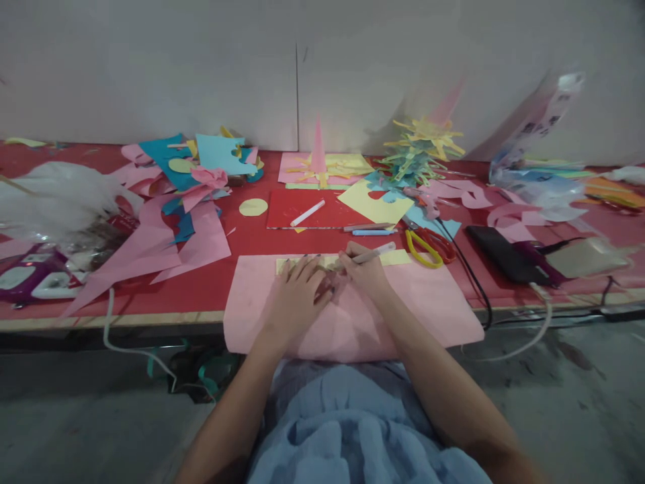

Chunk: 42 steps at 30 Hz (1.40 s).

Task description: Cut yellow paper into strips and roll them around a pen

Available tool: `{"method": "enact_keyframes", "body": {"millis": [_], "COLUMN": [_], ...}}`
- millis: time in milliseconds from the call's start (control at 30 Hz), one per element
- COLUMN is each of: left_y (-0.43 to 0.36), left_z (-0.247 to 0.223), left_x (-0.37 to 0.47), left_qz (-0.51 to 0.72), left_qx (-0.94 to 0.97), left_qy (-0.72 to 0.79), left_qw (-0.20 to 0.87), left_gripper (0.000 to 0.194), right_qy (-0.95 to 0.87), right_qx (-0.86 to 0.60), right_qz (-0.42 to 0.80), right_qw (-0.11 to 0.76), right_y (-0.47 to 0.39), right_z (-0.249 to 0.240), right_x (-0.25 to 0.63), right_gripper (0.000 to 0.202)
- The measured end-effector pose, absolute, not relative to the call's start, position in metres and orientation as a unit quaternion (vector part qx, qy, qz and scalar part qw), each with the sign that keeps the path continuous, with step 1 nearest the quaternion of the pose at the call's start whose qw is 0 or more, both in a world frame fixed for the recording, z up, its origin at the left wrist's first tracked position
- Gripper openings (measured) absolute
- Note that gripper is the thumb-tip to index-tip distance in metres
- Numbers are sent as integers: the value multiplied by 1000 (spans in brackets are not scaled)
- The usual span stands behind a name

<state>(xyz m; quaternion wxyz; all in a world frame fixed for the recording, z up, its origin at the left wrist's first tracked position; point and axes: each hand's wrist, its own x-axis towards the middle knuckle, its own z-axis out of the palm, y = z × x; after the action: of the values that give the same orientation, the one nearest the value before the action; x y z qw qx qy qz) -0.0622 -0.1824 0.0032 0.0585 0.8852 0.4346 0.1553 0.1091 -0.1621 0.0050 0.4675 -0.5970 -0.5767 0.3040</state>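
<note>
In the head view, a yellow paper strip [399, 257] is laid across a pink paper sheet [433, 309], beneath the spread fingers of the left hand [301, 288] and partly hidden by the right hand [365, 272], in which a marker pen [373, 253] is pinched.

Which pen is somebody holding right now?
The pale pen in the right hand, over the yellow strip. The white pen on the red board and the light-blue pen beyond the strip lie untouched.

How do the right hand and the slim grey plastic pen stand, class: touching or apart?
Touching. The head view plainly shows the right hand closed around the slim grey plastic pen, whose pale end juts out.
</note>
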Motion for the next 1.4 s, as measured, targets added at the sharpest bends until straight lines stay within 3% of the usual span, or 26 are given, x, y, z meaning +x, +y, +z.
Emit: {"method": "enact_keyframes", "body": {"millis": [200, 400, 1400], "left_y": [-183, -183, -182], "left_z": [5, 2, 2], "left_x": [-61, -62, -62], "left_qz": [157, 154, 154], "left_qx": [884, 885, 883], "left_qy": [437, 436, 439], "left_qw": [61, 54, 61], "left_gripper": [28, 31, 32], "right_qy": [-537, -544, -559], "right_qx": [-605, -622, -632], "right_qz": [291, 300, 251], "right_qw": [510, 477, 474], "right_y": [-161, -160, -162], "right_z": [2, 0, 3], "right_x": [113, 114, 111], "right_gripper": [27, 26, 25]}}
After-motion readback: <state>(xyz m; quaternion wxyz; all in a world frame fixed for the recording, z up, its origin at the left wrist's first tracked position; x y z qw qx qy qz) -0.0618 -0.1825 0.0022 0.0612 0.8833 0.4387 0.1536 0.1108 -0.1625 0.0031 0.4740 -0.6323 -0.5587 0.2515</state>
